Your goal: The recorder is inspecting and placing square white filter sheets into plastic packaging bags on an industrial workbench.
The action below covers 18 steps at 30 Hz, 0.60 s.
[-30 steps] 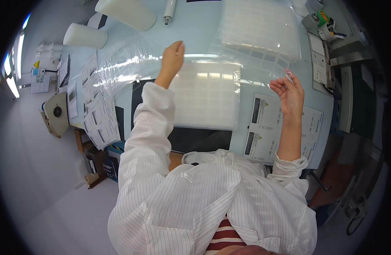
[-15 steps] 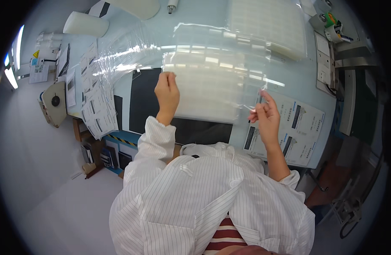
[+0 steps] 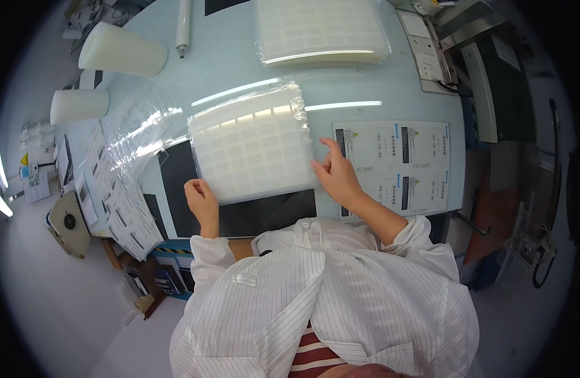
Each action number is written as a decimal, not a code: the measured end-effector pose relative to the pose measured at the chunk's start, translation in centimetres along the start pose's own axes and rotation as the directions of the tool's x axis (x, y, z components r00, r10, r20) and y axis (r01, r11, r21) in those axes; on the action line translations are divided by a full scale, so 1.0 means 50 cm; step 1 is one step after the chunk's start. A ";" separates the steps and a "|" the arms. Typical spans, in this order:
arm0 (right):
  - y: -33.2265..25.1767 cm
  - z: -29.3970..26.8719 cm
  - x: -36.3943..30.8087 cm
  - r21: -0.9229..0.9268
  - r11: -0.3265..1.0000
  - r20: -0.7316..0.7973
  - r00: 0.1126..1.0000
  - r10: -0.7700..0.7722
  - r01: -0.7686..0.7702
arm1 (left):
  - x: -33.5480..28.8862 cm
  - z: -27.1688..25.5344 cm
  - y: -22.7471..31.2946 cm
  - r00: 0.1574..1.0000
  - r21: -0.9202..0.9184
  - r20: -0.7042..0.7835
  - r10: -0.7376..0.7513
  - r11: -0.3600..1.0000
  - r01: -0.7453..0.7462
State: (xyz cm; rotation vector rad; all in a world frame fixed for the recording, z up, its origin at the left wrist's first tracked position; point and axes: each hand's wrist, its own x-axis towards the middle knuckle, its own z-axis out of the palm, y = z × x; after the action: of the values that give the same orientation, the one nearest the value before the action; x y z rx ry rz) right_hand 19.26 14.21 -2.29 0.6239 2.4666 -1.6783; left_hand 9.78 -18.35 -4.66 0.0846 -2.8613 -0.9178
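Note:
A translucent whitish tray with a grid of square pockets, wrapped in a clear plastic bag [image 3: 255, 148], lies slightly turned on the table in front of me. At its near left corner is my left hand [image 3: 203, 205], fingers curled and pinching the bag's edge. My right hand [image 3: 339, 175] sits by the tray's right edge, index finger and thumb apart with nothing held between them. Glossy wrinkled film shows along the far right corner of the bag. Beneath the near edge lies a black mat [image 3: 268, 215], partly covered.
A stack of similar bagged trays [image 3: 321, 34] stands at the back. Printed label sheets [image 3: 394, 167] lie at right, more sheets [image 3: 129, 220] at left beside crumpled clear film [image 3: 139, 129]. White rolls [image 3: 123, 50] and a capped rod [image 3: 183, 31] are at the back left.
The bag's loose clear film, earlier stretched past the tray, now sits close around it. My left hand has come down to the near left corner; my right hand's fingers have opened off the film.

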 end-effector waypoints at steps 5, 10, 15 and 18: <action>0.052 -0.168 0.236 0.121 0.981 -0.555 0.829 -0.063 0.155 | 0.054 0.004 0.055 0.983 0.122 -0.049 0.177 0.978 -0.170; 0.102 -0.307 0.414 0.100 0.985 -0.759 0.651 -0.017 0.142 | 0.133 0.071 0.215 0.936 -0.094 -0.001 0.352 0.932 -0.351; 0.082 -0.331 0.411 0.239 0.970 -0.657 0.742 0.133 0.038 | 0.171 0.162 0.377 0.840 -0.300 0.051 0.541 0.810 -0.504; 0.035 -0.319 0.355 0.575 0.818 -0.479 0.820 0.313 0.023 | 0.170 0.206 0.460 0.743 -0.403 0.081 0.664 0.704 -0.585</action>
State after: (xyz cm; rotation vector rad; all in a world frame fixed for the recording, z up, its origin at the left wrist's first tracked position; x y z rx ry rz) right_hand 6.11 34.19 -2.90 1.5379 2.0791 -2.4443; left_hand -0.40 5.48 1.40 -1.0370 -2.5117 -1.2932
